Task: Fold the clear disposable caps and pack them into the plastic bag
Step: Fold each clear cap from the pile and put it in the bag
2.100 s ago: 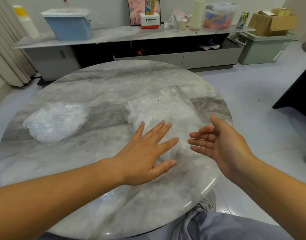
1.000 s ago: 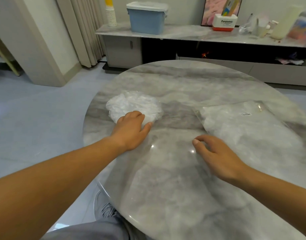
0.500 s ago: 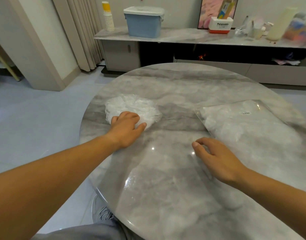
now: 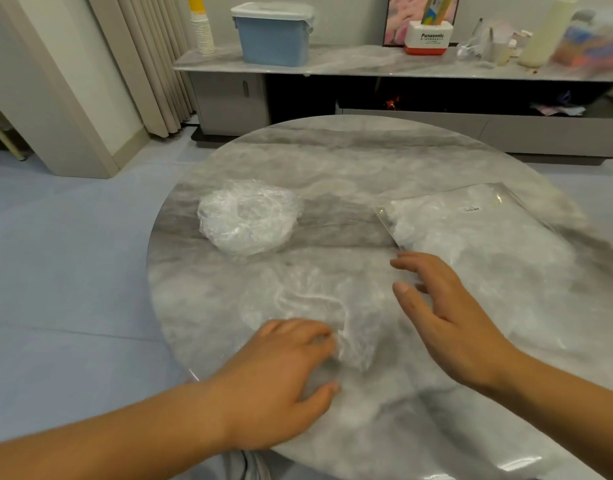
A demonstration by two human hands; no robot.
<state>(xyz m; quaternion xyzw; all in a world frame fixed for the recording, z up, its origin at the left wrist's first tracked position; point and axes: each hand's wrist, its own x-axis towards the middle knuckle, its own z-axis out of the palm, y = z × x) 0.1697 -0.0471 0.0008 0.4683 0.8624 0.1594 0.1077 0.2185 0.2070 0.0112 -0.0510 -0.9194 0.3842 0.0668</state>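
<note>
One clear cap (image 4: 315,303) lies flat on the counter (image 4: 367,161), close to the near edge. It is thin and see-through, with a white wavy band running round it. The left hand (image 4: 280,382) is on the near side of the cap. Its fingers (image 4: 298,327) are bent and hold the cap's edge, with the thumb tucked in below.

The right hand (image 4: 447,323) is just to the right of the cap, apart from it. Its fingers (image 4: 412,265) are loose and spread out, and they hold nothing. Whether it touches the counter cannot be seen.

Past the cap, toward the left, sits a pile (image 4: 249,216) of more clear caps, puffy and crinkled. It is apart from the flat cap. On the right lies the bag (image 4: 488,244), flat on the counter, with white stuff inside and a small label near its far end. The right hand's fingertips are near the bag's near left corner.

Behind the counter is a long shelf (image 4: 367,64). On it stand a blue bin (image 4: 273,34), a stack of cups (image 4: 201,29) and a white box (image 4: 428,38) with a red bottom. A curtain (image 4: 149,64) hangs at the left.
</note>
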